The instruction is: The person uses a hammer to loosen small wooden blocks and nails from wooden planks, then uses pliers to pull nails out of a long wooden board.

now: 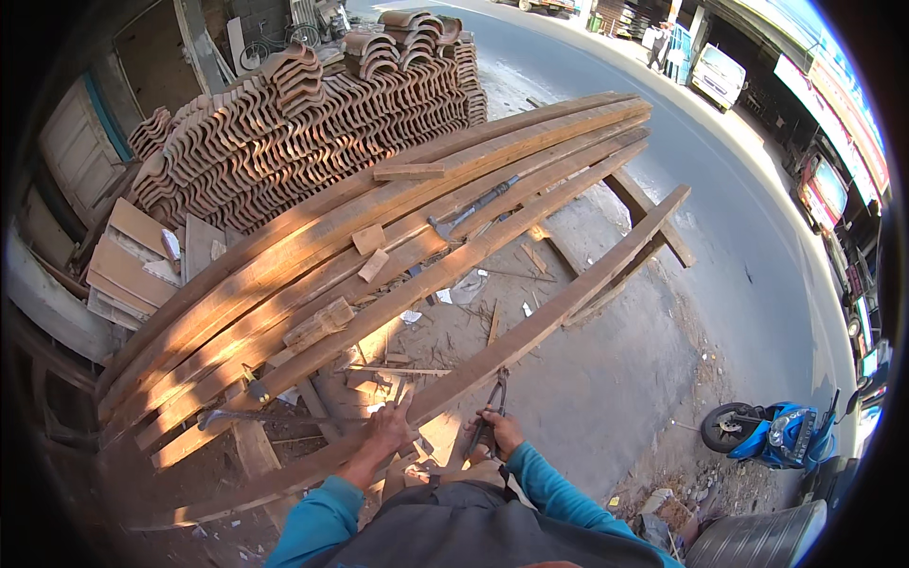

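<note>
A long wooden beam (530,341) runs diagonally in front of me, from the lower left to the upper right. My left hand (388,428) rests on its near part with the fingers apart. Just right of the beam, my right hand (500,431) is closed around the handles of dark metal pincers (502,381), whose head points away from me by the beam's side. A pry bar (256,417) lies across the timber left of my left hand. Farther off, a hammer (490,196) lies on the other beams.
Several more long beams (454,180) lie side by side on supports beyond, with short wood offcuts (368,239) on them. Behind stand stacked clay roof tiles (312,133). A road (739,208) curves along the right, where a blue motorcycle (781,431) is parked. Scraps litter the ground.
</note>
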A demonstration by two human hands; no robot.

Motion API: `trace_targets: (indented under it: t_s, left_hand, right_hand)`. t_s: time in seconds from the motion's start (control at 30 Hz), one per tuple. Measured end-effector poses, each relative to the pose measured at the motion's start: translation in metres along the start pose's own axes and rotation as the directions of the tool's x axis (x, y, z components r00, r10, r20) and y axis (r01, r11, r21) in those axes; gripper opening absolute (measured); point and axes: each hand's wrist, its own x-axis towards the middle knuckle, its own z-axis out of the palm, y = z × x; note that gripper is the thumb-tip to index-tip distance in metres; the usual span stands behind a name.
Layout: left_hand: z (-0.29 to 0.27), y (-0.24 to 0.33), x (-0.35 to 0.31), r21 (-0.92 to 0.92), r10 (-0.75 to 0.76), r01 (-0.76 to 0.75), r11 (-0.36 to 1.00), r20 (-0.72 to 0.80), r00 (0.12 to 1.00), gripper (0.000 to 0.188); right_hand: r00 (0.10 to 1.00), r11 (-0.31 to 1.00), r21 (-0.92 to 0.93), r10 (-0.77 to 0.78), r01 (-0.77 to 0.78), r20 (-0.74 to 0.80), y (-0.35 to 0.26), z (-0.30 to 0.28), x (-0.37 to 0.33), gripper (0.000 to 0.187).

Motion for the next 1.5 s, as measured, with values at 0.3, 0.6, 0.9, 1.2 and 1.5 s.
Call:
trace_targets:
  t_s: [0.3,0.6,0.9,1.2,1.5]
  left_hand:
    - [-0.011,0.018,-0.003,0.022,-0.088,0.086,0.996,0.087,0.992,0.099]
    - [-0.01,0.017,-0.01,0.076,-0.01,0.011,0.997,-0.012,1.0,0.104]
    - [-0.045,0.01,0.012,-0.169,-0.03,0.091,0.981,0.334,0.942,0.103]
    - [-0.074,-0.026,0.065,-0.242,0.019,0.134,0.961,0.543,0.839,0.078]
    - [-0.071,-0.031,0.029,-0.264,0.002,0.079,0.961,0.293,0.956,0.092]
  right_hand:
    - [0.88,0.957,-0.103,0.289,-0.27,0.377,-0.074,-0.097,0.012,0.041]
    - [0.999,0.982,0.184,0.035,-0.029,-0.031,0.028,-0.013,0.026,0.016]
    - [0.922,0.92,-0.296,-0.326,0.259,-0.209,0.063,-0.014,0.03,0.012]
    - [0.985,0.931,-0.363,-0.034,-0.03,-0.168,0.041,-0.059,-0.016,0.048]
    - [0.976,0.951,-0.306,-0.029,-0.04,-0.217,0.049,-0.081,-0.04,0.048]
